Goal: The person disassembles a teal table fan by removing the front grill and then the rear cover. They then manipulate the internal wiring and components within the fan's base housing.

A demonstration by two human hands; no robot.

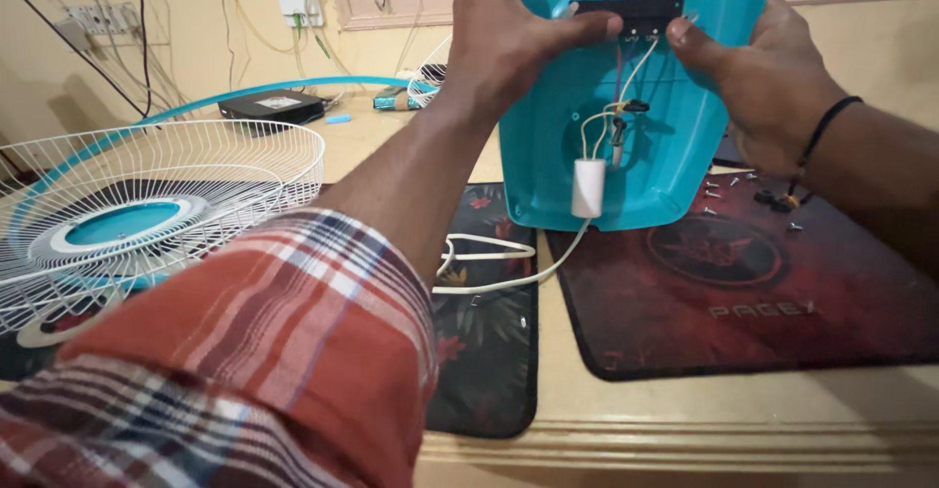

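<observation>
— What lies nearest?

— A plaid woven sleeve (245,351), then two dark mats (743,292) on the pale counter (685,429), small screws (724,190) scattered on the right one.

— And the hands?

— Both grip a smooth turquoise plastic shell (675,146) held upright above the mats – left hand (509,43) and right hand (758,77) with thumbs on a black switch block (626,9). Inside hang thin wires and a white capacitor (588,187).

— Farther left?

— A white wire fan grille (147,204).

Fan housing (675,146): teal plastic, smooth, semi-gloss. Capacitor (588,188) at 6 o'clock inside it: white plastic, matt. Fan grille (147,204), 9 o'clock: white coated wire, glossy. Mat (743,292): red/black cloth-top, matt. Sleeve (254,351): woven plaid cloth. Table (685,429): smooth, pale, looks like painted wood.
</observation>
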